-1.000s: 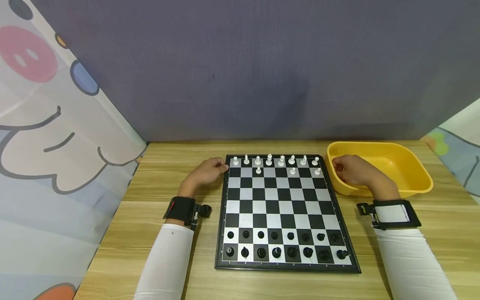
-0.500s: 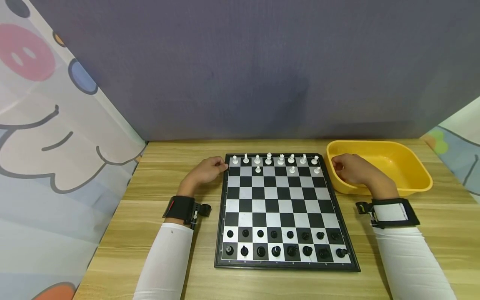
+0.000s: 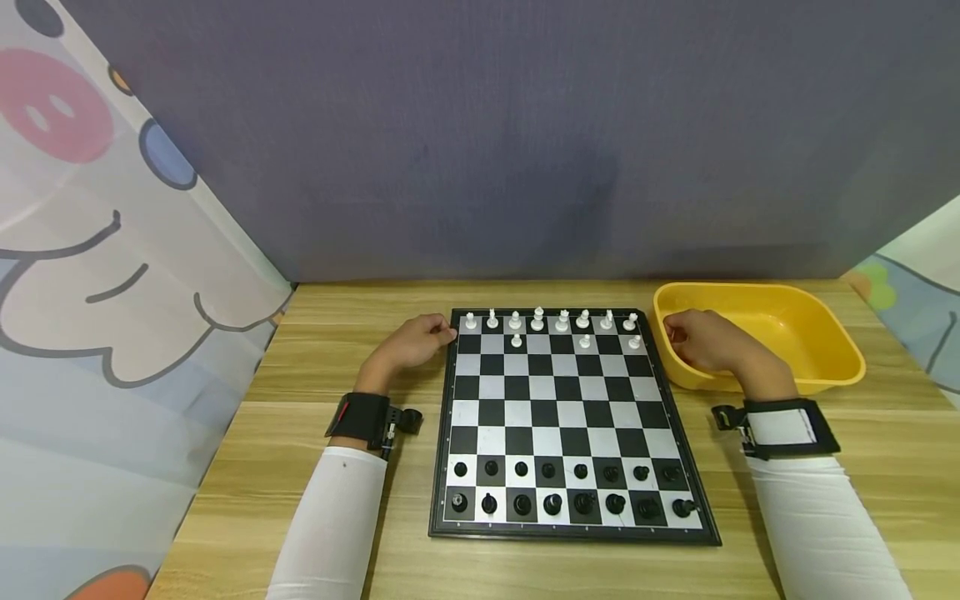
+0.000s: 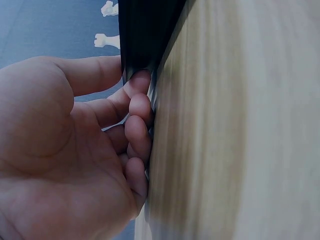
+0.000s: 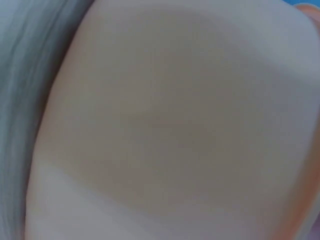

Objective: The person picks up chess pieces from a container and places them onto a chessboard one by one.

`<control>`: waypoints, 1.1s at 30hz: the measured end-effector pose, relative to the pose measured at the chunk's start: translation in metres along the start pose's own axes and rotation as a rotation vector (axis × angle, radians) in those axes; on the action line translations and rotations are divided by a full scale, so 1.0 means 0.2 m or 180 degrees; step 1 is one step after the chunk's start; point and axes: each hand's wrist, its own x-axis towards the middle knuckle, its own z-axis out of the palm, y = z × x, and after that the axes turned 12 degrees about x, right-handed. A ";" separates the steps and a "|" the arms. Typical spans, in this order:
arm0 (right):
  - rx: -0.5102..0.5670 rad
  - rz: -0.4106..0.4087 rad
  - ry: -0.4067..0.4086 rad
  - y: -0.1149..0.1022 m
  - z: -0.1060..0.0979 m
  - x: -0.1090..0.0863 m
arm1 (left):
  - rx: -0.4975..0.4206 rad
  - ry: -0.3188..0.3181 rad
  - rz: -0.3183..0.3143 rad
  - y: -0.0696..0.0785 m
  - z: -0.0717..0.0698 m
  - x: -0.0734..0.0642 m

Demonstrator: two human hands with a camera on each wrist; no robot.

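At board [image 3: 576, 415] edge, L hand [image 4: 75, 145] shows palm; wrist-cam only.

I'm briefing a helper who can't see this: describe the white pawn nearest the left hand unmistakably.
On the wooden table, find the chessboard left of the yellow tub. Along its far edge runs a row of eight white pieces, with three white pawns just in front. The target pawn is the leftmost of those three.

left hand [image 3: 407, 342] at chessboard [image 3: 546, 387], right hand [image 3: 708, 340] at yellow tub [image 3: 806, 333]
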 end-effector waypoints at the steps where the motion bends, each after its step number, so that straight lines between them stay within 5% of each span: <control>1: -0.0008 -0.0002 -0.0007 0.00 0.00 0.00 | -0.0007 0.0000 -0.0008 0.00 0.00 0.00; 17: 0.0028 0.0036 0.0050 -0.03 -0.04 -0.03 | -0.0030 0.0001 -0.0003 0.00 0.00 0.00; 33: -0.0104 0.0128 0.0657 -0.13 -0.12 -0.07 | -0.0072 -0.0008 -0.0011 0.00 0.00 0.00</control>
